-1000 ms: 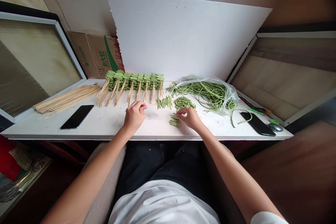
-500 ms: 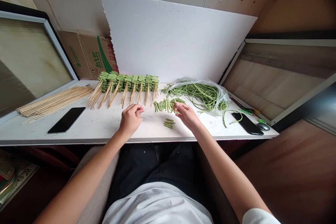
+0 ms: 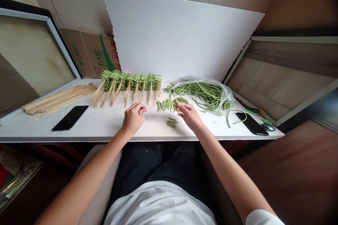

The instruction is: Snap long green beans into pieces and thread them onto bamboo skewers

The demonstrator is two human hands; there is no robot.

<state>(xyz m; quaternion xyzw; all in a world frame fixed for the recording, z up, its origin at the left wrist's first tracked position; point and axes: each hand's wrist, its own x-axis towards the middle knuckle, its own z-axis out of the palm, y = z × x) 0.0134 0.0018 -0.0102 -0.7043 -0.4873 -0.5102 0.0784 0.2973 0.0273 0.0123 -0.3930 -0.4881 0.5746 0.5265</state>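
Note:
My left hand [image 3: 133, 117] is closed around the bare end of a thin bamboo skewer, which runs level to the right. Threaded side by side on that skewer are several short pieces of green bean [image 3: 164, 105]. At its far end, my right hand [image 3: 189, 114] pinches a piece of green bean, mostly hidden by the fingers. Behind the right fingers lies a small heap of cut bean pieces [image 3: 182, 100]. A few loose bean pieces [image 3: 172, 122] rest on the white table [image 3: 148, 130] below the skewer.
Stacked bean skewers [image 3: 132, 81] line the back left, sticks facing me. Bare bamboo skewers [image 3: 59, 99] and a phone [image 3: 70, 118] lie left. Long beans [image 3: 203, 91] fill a clear plastic bag at right, near another phone [image 3: 252, 123]. A white foam board [image 3: 179, 38] stands behind.
The view has shifted slightly. Both hands keep their hold on either side of the skewered beans, and the right fingertips sit close to the skewer's end as before.

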